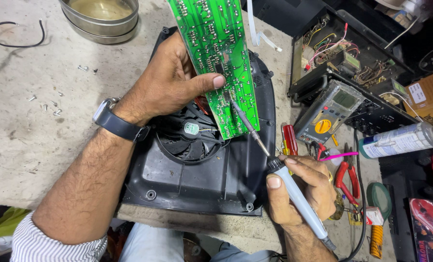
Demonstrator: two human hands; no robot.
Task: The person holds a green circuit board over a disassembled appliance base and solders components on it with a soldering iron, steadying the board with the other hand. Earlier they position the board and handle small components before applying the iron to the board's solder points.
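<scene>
My left hand [170, 80] grips a long green circuit board [216, 43], solder side toward me, thumb pressed on its lower part. My right hand [306, 189] holds a soldering iron [294, 191] with a pale blue handle like a pen. Its metal tip [243, 119] touches the lower part of the board. Under both lies a black plastic appliance base [197, 179] with a round fan [190, 138] in it.
A steel bowl [102, 17] stands at the back left. Loose screws [56, 104] lie on the worn bench. To the right are a multimeter [330, 109], an open black chassis [352, 53], a red screwdriver [290, 140], red pliers [347, 177] and a spray can [401, 140].
</scene>
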